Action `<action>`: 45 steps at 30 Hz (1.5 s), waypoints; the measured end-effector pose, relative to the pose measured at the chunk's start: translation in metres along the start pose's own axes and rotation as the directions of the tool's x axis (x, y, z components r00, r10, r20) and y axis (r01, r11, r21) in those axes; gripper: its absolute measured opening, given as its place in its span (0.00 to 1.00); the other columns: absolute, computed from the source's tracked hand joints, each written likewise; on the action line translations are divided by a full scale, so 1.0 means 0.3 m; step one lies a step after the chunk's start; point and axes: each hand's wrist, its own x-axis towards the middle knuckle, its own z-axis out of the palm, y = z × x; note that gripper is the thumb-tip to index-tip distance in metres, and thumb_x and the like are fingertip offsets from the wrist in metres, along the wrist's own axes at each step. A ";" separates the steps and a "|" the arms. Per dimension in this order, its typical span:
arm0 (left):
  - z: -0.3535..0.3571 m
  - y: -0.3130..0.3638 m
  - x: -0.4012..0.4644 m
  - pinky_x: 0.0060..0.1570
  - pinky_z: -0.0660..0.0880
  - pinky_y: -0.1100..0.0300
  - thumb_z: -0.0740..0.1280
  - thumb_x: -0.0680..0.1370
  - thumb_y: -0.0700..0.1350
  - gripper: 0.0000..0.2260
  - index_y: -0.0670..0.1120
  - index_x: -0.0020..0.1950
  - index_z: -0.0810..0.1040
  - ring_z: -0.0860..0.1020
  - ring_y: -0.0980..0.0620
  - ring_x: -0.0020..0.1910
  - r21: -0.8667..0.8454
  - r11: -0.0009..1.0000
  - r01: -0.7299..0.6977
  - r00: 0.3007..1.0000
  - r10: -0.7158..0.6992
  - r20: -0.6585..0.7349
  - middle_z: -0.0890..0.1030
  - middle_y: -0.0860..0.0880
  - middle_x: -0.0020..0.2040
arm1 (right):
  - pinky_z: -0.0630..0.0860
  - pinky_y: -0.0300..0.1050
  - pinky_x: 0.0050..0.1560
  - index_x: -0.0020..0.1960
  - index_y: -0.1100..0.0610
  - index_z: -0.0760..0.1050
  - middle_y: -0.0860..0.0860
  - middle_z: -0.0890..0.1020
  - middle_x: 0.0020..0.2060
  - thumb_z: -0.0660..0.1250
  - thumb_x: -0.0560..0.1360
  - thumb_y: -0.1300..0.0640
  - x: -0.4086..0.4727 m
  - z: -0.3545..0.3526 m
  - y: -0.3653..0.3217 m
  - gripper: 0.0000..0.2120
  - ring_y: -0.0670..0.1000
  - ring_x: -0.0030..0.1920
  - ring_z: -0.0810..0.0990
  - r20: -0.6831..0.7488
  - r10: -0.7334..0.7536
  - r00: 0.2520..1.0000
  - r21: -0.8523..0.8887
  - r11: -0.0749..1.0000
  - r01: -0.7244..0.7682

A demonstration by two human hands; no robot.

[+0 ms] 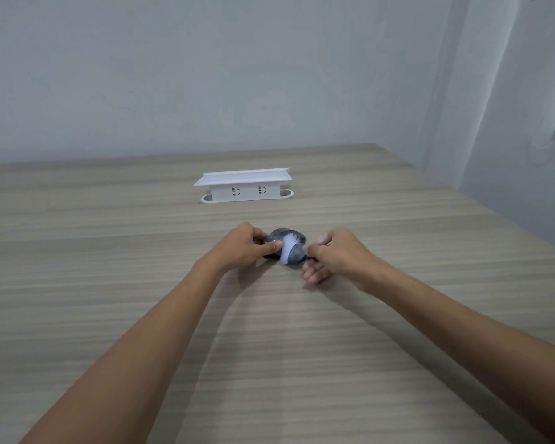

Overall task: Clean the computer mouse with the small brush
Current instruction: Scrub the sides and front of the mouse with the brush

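Now, left hand (244,244): gripped computer mouse (285,248), pinned on tabletop (109,251)
Right hand (330,254): pinched small brush (287,249); pale bristles lay across mouse
Advice: best brushed lightly, mouse kept steady

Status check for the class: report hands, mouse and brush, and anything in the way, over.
Left hand steadying the mouse on the table. Right hand working the brush, white bristles blurred across the mouse. Socket box behind, well apart. Nothing obstructing.

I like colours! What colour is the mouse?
Dark grey mouse, seen in the head view, under a blurred whitish brush.
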 end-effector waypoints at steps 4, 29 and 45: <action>0.002 -0.003 0.002 0.26 0.63 0.69 0.71 0.78 0.56 0.14 0.45 0.49 0.86 0.68 0.61 0.21 0.011 1.000 -0.003 1.000 0.003 -0.003 0.73 0.58 0.23 | 0.84 0.52 0.36 0.55 0.67 0.73 0.62 0.85 0.31 0.63 0.79 0.64 0.043 -0.058 -0.002 0.07 0.60 0.29 0.85 -0.163 -0.015 0.987 -0.039 0.999 0.008; 0.003 0.003 -0.001 0.25 0.64 0.70 0.71 0.78 0.54 0.14 0.44 0.49 0.86 0.69 0.62 0.21 0.012 1.000 0.004 1.000 -0.004 -0.001 0.74 0.59 0.21 | 0.85 0.60 0.44 0.41 0.61 0.71 0.63 0.84 0.32 0.62 0.79 0.65 0.033 -0.037 -0.014 0.08 0.66 0.37 0.87 -0.146 -0.090 0.985 -0.101 0.992 0.076; -0.001 0.004 -0.002 0.24 0.63 0.71 0.71 0.78 0.56 0.14 0.45 0.50 0.86 0.68 0.61 0.22 0.012 1.000 -0.009 1.000 0.009 -0.005 0.74 0.56 0.26 | 0.85 0.60 0.45 0.41 0.60 0.69 0.65 0.85 0.34 0.62 0.79 0.65 0.039 -0.045 -0.002 0.08 0.65 0.36 0.87 -0.184 -0.106 0.977 -0.126 0.989 0.083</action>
